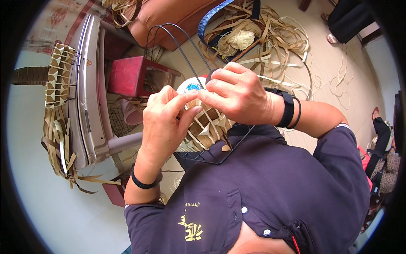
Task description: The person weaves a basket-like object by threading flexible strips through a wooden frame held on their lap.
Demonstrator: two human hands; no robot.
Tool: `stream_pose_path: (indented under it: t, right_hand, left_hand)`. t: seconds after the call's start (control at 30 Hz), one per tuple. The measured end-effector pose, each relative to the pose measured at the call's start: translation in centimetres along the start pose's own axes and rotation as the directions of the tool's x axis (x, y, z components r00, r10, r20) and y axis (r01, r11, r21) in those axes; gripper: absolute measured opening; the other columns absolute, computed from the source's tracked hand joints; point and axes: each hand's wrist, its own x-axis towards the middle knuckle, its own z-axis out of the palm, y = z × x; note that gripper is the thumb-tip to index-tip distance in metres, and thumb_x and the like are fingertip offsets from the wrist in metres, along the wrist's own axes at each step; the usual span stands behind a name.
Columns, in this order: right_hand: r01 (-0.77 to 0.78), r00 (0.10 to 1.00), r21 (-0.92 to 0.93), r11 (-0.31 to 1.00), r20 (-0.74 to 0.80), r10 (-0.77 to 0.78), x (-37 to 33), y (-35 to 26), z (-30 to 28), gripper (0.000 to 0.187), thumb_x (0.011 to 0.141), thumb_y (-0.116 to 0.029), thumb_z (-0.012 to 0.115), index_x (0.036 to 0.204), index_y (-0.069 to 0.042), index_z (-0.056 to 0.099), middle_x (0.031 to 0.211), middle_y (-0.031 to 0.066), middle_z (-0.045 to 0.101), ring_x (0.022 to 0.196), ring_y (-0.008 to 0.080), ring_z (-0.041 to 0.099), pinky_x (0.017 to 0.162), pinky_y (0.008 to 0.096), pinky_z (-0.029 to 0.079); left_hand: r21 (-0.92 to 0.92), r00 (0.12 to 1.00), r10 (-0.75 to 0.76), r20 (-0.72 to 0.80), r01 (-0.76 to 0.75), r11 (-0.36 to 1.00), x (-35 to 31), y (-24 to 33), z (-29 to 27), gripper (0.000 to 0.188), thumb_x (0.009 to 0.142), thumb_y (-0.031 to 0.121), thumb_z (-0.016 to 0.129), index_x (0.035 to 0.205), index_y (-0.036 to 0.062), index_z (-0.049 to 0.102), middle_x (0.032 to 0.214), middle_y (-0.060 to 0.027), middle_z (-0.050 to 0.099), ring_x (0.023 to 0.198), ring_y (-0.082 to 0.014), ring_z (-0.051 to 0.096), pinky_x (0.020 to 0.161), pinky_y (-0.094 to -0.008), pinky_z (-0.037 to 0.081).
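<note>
In front of my chest is a partly woven basket (208,127) of tan and cream flat strips, set on a black wire frame (219,163). Its tall wire loops rise past my hands. My left hand (163,116) is closed at the basket's far left edge, thumb and forefinger pinched together. My right hand (241,91) closes on the same edge from the right, its fingers curled and their tips almost meeting the left ones. Whatever thin strip lies between the fingertips is hidden. Just beyond them shows a round white and blue thing (193,87).
A red stool (127,76) stands left of a brown sofa (182,17). Farther left, another woven piece (59,76) with hanging strips (59,142) rests against a grey appliance (86,97). Ahead, a blue-handled basket holds a yarn ball (242,40) beside loose strips (289,40). A person's leg (349,21) is far right.
</note>
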Motion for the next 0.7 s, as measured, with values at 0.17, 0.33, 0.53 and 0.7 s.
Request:
stream_pose_path:
  t: [0.17,0.33,0.53,0.7]
  right_hand:
    - [0.045,0.999,-0.199,0.979,-0.005,-0.046,1.6,-0.9,0.6,0.010,0.064,-0.020,0.065,0.066,-0.010,0.062,0.073,0.0000,0.054,0.075,0.0180,0.053,0.068,0.0328,0.040]
    - [0.092,0.987,-0.151,0.984,0.142,-0.071,1.4,-1.6,0.6,0.013,0.065,-0.023,0.066,0.066,-0.010,0.066,0.076,0.0003,0.055,0.079,0.0182,0.054,0.066,0.0326,0.041]
    - [0.151,0.975,-0.218,0.964,0.194,-0.109,2.5,-3.1,-0.4,0.014,0.066,-0.025,0.066,0.061,-0.013,0.068,0.081,0.0021,0.058,0.083,0.0188,0.055,0.067,0.0325,0.041]
    - [0.051,0.986,-0.152,0.987,0.163,-0.026,2.6,-3.7,-0.2,0.012,0.067,-0.021,0.067,0.068,-0.009,0.067,0.078,0.0047,0.057,0.077,0.0198,0.058,0.059,0.0333,0.047]
  left_hand:
    - [-0.044,0.995,-0.066,-0.068,0.063,0.997,0.4,0.6,0.2,0.016,0.082,0.007,0.079,0.092,0.0057,0.067,0.073,-0.0070,0.052,0.054,-0.0194,0.054,0.050,-0.0332,0.044]
    - [-0.105,0.991,-0.114,-0.068,0.107,0.989,0.1,1.2,-0.3,0.017,0.078,-0.004,0.072,0.093,0.0006,0.064,0.077,-0.0091,0.054,0.063,-0.0180,0.055,0.057,-0.0300,0.045]
    - [-0.111,0.991,-0.080,-0.108,0.068,0.991,-0.3,0.7,-0.2,0.016,0.079,-0.003,0.069,0.093,0.0017,0.064,0.077,-0.0095,0.055,0.061,-0.0198,0.057,0.056,-0.0317,0.046]
    - [-0.042,0.996,-0.039,-0.086,0.036,0.998,-0.7,0.8,-0.3,0.018,0.080,-0.001,0.070,0.097,0.0049,0.067,0.078,-0.0097,0.055,0.059,-0.0210,0.060,0.054,-0.0336,0.048]
